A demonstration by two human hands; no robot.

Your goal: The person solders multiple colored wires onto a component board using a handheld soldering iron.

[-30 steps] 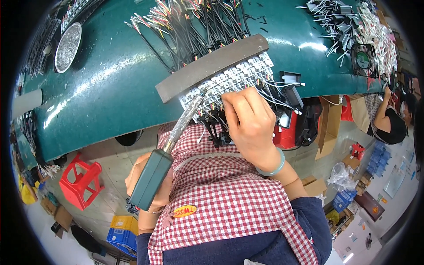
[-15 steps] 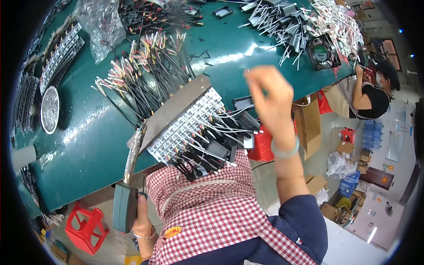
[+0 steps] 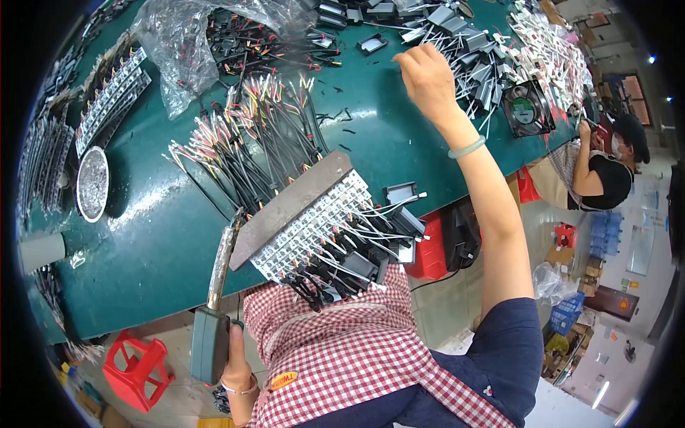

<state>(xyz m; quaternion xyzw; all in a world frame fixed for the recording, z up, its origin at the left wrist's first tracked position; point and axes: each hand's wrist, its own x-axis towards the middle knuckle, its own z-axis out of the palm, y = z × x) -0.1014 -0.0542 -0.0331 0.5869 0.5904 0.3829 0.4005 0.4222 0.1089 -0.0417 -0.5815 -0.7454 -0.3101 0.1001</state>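
Note:
My left hand (image 3: pixel 237 364) is wrapped round the green handle of a soldering gun (image 3: pixel 210 335). Its metal barrel points up to the left end of a grey metal bar (image 3: pixel 292 210). Along the bar sits a row of white terminal boards (image 3: pixel 314 228), with black and white wires and black plastic housings (image 3: pixel 360 265) hanging toward my apron. My right hand (image 3: pixel 430 82) is raised over the far side of the bench, beside a heap of black housings with white cable ties or leads (image 3: pixel 474 53). Its fingers are curled together; whatever they may hold is hidden.
Black cables with stripped ends (image 3: pixel 250 143) lie behind the bar. A round metal dish (image 3: pixel 93 184), strips of boards (image 3: pixel 110 100) and a plastic bag (image 3: pixel 175 64) are on the green bench (image 3: pixel 157 250). A black fan (image 3: pixel 528 108) is at right. A co-worker (image 3: pixel 603 160) sits beyond.
My right hand has moved away from me toward the far housings, its arm stretching out. The left hand keeps the soldering gun at the bar's left end; the whole view has shifted slightly.

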